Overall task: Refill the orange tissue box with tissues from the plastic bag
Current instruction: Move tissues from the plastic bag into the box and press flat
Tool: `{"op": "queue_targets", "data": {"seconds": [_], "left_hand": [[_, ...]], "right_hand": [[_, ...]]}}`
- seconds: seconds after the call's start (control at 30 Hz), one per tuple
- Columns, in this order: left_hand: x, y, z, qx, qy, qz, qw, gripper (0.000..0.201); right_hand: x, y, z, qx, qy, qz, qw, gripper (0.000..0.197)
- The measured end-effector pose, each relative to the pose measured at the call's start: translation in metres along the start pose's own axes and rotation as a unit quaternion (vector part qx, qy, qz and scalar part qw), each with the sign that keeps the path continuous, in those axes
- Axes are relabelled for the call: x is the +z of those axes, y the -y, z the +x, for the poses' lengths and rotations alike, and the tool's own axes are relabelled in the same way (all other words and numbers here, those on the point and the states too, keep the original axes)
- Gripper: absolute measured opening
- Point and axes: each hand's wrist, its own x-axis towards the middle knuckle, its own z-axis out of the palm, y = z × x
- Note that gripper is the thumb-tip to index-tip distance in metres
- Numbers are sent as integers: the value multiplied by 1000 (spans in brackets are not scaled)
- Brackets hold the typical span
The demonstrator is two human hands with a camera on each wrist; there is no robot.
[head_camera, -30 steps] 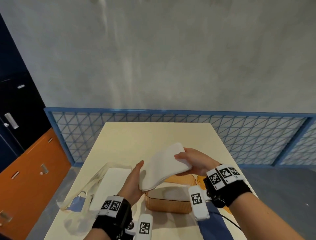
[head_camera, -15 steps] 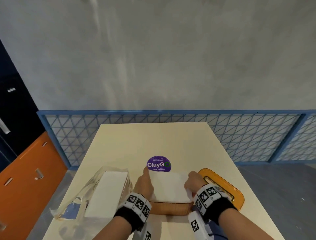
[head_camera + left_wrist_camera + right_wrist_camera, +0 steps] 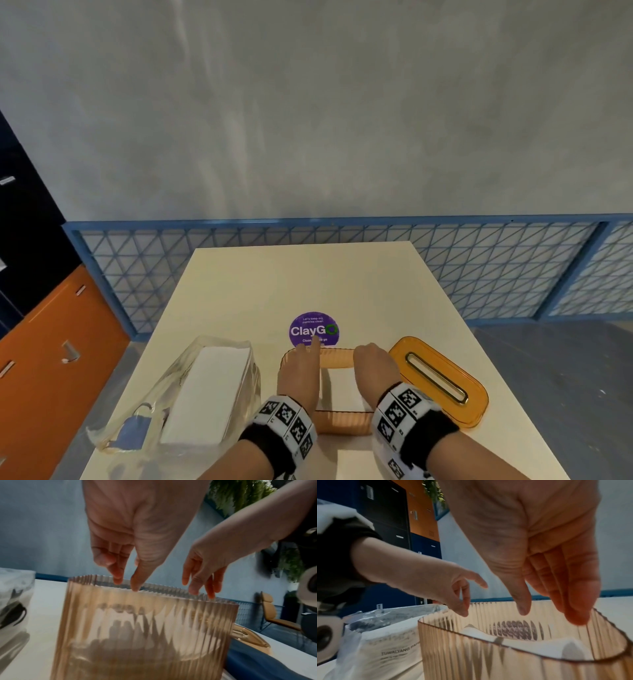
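The orange ribbed tissue box (image 3: pixel 342 426) stands open near the table's front edge, with a white stack of tissues (image 3: pixel 342 387) lying inside it. My left hand (image 3: pixel 303 363) hovers over the box's left side, fingers loose and pointing down just above the rim (image 3: pixel 126 584), holding nothing. My right hand (image 3: pixel 371 363) hangs over the right side, fingers relaxed above the rim (image 3: pixel 551 615), also empty. The tissues (image 3: pixel 530 649) sit low in the box (image 3: pixel 505 655). The clear plastic bag (image 3: pixel 191 387) with more white tissues lies to the left.
The orange lid (image 3: pixel 442 380) with its slot lies flat on the table right of the box. A purple round sticker (image 3: pixel 313 329) is on the cream table (image 3: pixel 308 281) behind the box. A blue mesh fence runs past the far edge; orange and dark cabinets stand left.
Both hands brought the tissue stack down from above the box into it and let go. The hands now hang empty just above the rim.
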Motion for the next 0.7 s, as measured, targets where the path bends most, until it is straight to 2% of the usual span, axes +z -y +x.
{"op": "queue_targets", "data": {"seconds": [0.1, 0.23, 0.43, 0.6, 0.7], "left_hand": [[3, -4, 2, 30, 81, 40, 995, 39], [8, 0, 10, 34, 195, 61, 978, 38], [16, 4, 20, -17, 204, -8, 979, 37], [20, 6, 19, -14, 200, -29, 979, 36], [12, 5, 16, -4, 196, 1, 981, 40]], "right_hand": [[1, 0, 7, -64, 37, -18, 997, 31], [20, -4, 17, -107, 145, -43, 983, 36], [30, 1, 21, -103, 199, -103, 969, 31], [24, 3, 15, -120, 197, -129, 964, 31], [18, -1, 11, -125, 147, -94, 977, 34]]}}
